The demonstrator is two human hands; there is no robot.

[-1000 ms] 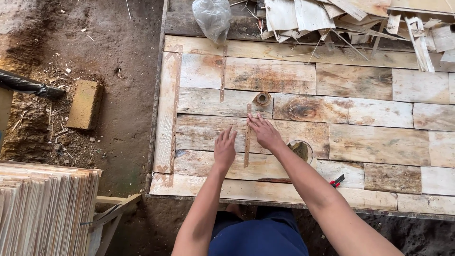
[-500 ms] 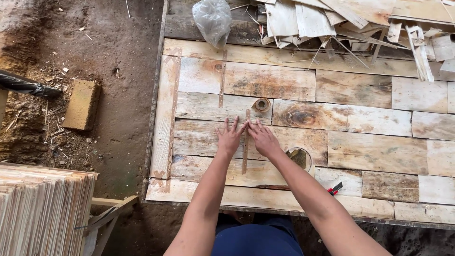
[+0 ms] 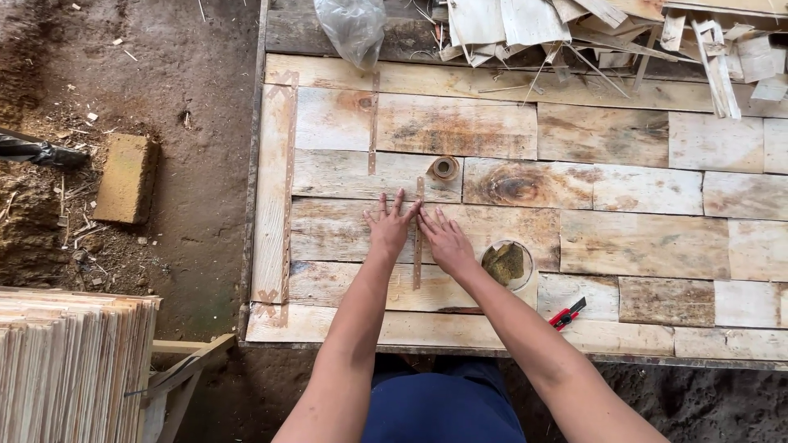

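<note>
My left hand [image 3: 388, 226] and my right hand [image 3: 444, 239] lie flat, fingers spread, on a sheet of pale wood veneer pieces [image 3: 640, 238]. They press on either side of a narrow brown tape strip [image 3: 418, 261] that runs along a vertical seam between two pieces. A small roll of brown tape [image 3: 445, 169] stands just beyond the fingertips, at the strip's far end. Neither hand holds anything.
A round hole with a dark patch [image 3: 506, 264] lies right of my right hand. A red cutter [image 3: 566, 313] rests near the front edge. Veneer scraps [image 3: 591, 25] and a plastic bag [image 3: 353, 29] sit at the back. A brick [image 3: 125, 178] and stacked sheets [image 3: 70, 361] are left.
Both hands have slid away from me along the tape strip, and the right hand has come down flat beside the left.
</note>
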